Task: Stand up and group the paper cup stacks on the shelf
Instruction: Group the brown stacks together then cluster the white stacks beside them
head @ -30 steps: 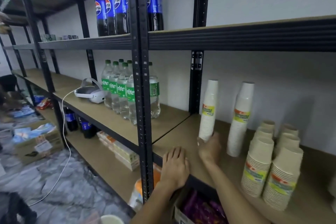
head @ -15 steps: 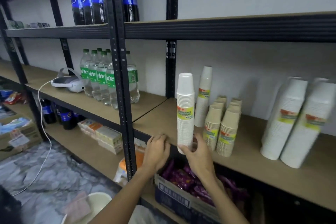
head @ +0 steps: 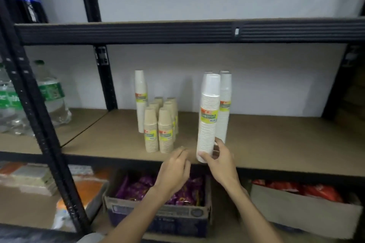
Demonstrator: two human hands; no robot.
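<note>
My right hand (head: 218,159) grips the bottom of a tall white cup stack (head: 209,116) and holds it upright at the front edge of the brown shelf (head: 286,144). Right behind it stand more tall white stacks (head: 225,104). To the left, a cluster of short beige cup stacks (head: 161,124) stands upright, with one tall white stack (head: 140,100) behind them. My left hand (head: 174,171) hovers blurred at the shelf's front edge, fingers loosely curled, holding nothing.
Black shelf posts (head: 45,124) rise at the left, with clear green-labelled bottles (head: 51,96) beyond them. Below the shelf sit a cardboard box of purple packets (head: 158,199) and a box of red packets (head: 304,203). The upper shelf beam (head: 177,31) runs overhead.
My right hand has carried the tall white stack to the right, past the beige cluster, to the other white stacks. My left hand lifted off the shelf edge. The view swung right.
</note>
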